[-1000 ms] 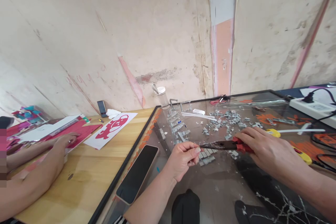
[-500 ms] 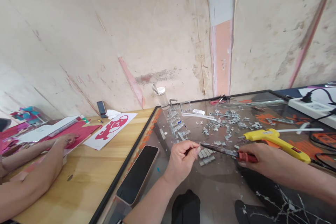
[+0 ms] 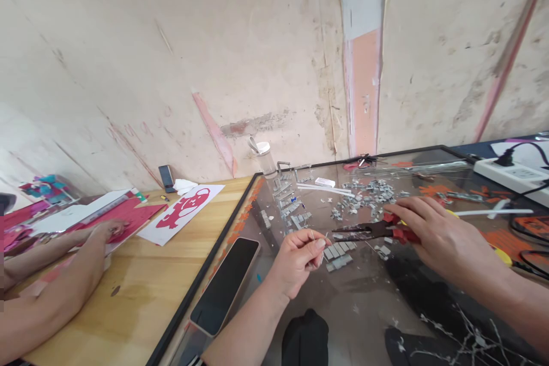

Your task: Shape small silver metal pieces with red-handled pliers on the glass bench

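My left hand (image 3: 295,263) is closed in a pinch on a thin piece of wire (image 3: 326,236), whose fine ends stick out past the fingertips. My right hand (image 3: 441,237) grips red-handled needle-nose pliers (image 3: 366,231). Their dark jaws are parted and point left, a short gap from the left fingertips. Just beyond the left hand lie grey metal strips (image 3: 341,250) in short rows. A heap of small grey metal pieces (image 3: 377,191) spreads over the dark glass tabletop (image 3: 355,303). Behind my right hand, a yellow glue gun (image 3: 502,255) is mostly hidden.
A phone (image 3: 225,286) lies left of my left forearm. At the back stand a clear bottle (image 3: 266,160) and, right, a white power strip (image 3: 500,174) with cables. Twisted wire (image 3: 476,337) is near the front right. A co-worker's hands (image 3: 109,231) rest on red material.
My right hand has lifted and shifted right; the pliers have come away from the left fingertips and their jaws have opened. The left hand has turned slightly, showing the wire ends.
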Motion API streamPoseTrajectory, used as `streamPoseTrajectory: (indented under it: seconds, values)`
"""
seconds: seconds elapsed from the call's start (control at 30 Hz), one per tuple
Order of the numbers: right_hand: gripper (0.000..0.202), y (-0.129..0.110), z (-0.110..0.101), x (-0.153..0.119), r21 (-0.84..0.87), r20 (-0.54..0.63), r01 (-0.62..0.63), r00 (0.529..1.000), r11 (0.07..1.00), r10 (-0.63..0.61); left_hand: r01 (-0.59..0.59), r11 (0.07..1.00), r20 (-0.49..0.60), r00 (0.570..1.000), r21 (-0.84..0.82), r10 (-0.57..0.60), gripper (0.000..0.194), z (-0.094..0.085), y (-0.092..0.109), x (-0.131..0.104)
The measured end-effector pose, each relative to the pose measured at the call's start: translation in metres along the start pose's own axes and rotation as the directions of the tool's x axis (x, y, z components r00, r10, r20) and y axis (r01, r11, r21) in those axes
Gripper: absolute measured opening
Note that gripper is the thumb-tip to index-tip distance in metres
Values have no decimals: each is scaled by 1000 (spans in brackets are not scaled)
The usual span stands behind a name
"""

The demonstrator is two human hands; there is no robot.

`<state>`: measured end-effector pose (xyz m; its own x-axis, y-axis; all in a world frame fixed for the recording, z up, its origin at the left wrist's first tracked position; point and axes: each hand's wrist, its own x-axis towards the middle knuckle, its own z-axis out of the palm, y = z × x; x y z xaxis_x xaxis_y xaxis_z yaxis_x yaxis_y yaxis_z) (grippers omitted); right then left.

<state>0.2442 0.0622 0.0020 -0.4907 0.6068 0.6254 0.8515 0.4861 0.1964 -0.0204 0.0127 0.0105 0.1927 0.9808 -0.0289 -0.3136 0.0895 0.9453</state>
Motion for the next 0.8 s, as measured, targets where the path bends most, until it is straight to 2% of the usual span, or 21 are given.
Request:
streamPoseTrajectory:
  seconds: [0.17, 0.27, 0.4, 0.57, 0.7, 0.8]
  values:
    - [45, -2, -10, 5, -97, -166, 22, 985, 995, -38, 168, 949, 179, 976, -268, -122, 12, -3, -7, 1]
    - [43, -2, -17, 6, -119, -205, 65, 975, 991, -89, 292, 892, 285, 938, -347, -196, 9, -6, -11, 0]
    - [43, 1, -19, 7, -126, -235, 116, 961, 985, -143, 399, 814, 379, 893, -422, -241, 7, -9, -10, -1]
    - [44, 4, -15, 7, -139, -272, 155, 944, 978, -188, 467, 767, 452, 853, -439, -261, 6, -9, -8, -2]
    - [41, 2, -14, 6, -128, -260, 184, 942, 974, -212, 538, 738, 507, 805, -407, -308, 7, -9, -9, -2]
    - [39, 1, -12, 5, -112, -246, 191, 945, 975, -214, 568, 719, 526, 785, -401, -327, 6, -8, -10, -2]
